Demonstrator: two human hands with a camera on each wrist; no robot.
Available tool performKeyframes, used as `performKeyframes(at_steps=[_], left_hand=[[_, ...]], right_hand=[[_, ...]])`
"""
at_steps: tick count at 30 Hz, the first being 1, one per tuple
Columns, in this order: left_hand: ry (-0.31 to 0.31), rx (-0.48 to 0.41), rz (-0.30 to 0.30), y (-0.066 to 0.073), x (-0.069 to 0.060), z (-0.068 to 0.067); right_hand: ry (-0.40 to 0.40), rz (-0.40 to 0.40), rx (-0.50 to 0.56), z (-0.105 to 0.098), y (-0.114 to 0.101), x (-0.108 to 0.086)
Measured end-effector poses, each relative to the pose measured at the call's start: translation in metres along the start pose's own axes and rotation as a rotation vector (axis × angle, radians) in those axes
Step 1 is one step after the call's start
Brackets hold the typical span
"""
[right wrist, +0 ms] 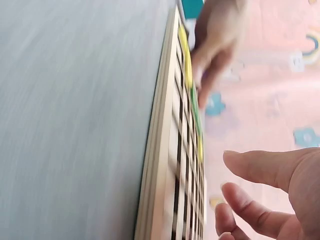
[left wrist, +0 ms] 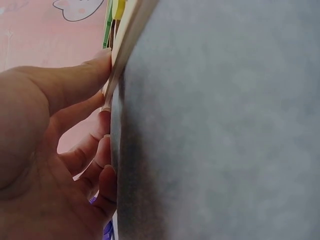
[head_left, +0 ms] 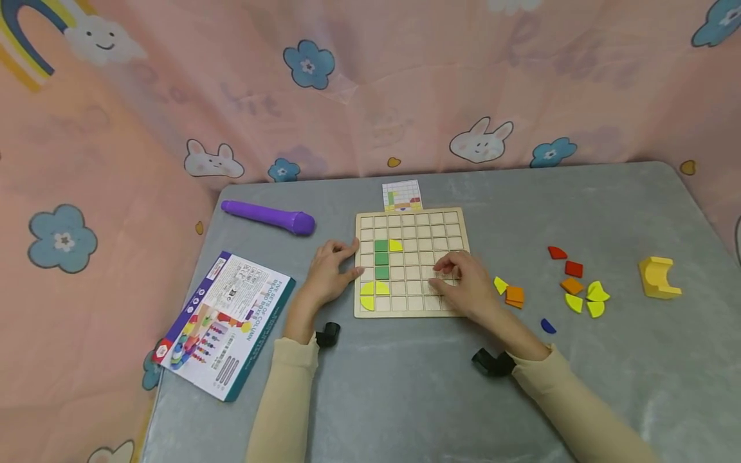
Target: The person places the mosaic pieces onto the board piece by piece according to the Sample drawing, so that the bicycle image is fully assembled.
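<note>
A wooden grid board [head_left: 408, 314] lies on the grey table. Three green squares [head_left: 381, 258] form a column in it, with a yellow quarter-circle piece [head_left: 395, 245] beside the top one and three more at the lower left. My left hand [head_left: 327, 273] touches the board's left edge with thumb and fingertips; the left wrist view shows the thumb [left wrist: 82, 80] against that edge. Over the board's right side hovers my right hand [head_left: 469, 283], fingers loosely bent. In the right wrist view, nothing shows between its thumb [right wrist: 260, 166] and fingers.
A printed pattern card [head_left: 402, 195] lies behind the board. Loose red, orange [head_left: 514, 296], yellow [head_left: 574, 303] and blue [head_left: 547, 326] pieces lie to the right, near a yellow curved block [head_left: 657, 278]. On the left are a purple microphone [head_left: 269, 217] and a box [head_left: 226, 328].
</note>
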State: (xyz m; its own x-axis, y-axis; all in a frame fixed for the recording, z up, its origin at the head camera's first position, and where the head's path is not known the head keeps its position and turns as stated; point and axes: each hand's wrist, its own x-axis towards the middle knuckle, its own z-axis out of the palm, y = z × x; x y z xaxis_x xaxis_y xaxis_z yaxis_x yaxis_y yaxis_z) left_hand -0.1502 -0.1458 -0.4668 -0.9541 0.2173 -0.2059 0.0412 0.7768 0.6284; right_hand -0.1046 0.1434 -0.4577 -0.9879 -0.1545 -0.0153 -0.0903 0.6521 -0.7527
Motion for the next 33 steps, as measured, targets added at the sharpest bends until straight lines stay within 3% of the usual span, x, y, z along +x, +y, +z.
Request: performKeyframes(at_steps=[7,16,27,33], left_hand=[[-0.014,0.014,-0.001,0.001,0.000,-0.001],[-0.015,0.016,-0.008,0.002,0.000,-0.001],[-0.016,0.018,-0.018,0.002,-0.002,-0.001],[-0.015,0.018,-0.018,0.002,-0.001,-0.001]], right_hand=[[-0.029,0.067,-0.095,-0.043,0.034,-0.017],[0.032,0.108,-0.190,-0.062,0.060,-0.034],[0.122,0.007,-0.177,-0.056,0.049,-0.025],[0.078,-0.030,-0.093,-0.044,0.030,-0.018]])
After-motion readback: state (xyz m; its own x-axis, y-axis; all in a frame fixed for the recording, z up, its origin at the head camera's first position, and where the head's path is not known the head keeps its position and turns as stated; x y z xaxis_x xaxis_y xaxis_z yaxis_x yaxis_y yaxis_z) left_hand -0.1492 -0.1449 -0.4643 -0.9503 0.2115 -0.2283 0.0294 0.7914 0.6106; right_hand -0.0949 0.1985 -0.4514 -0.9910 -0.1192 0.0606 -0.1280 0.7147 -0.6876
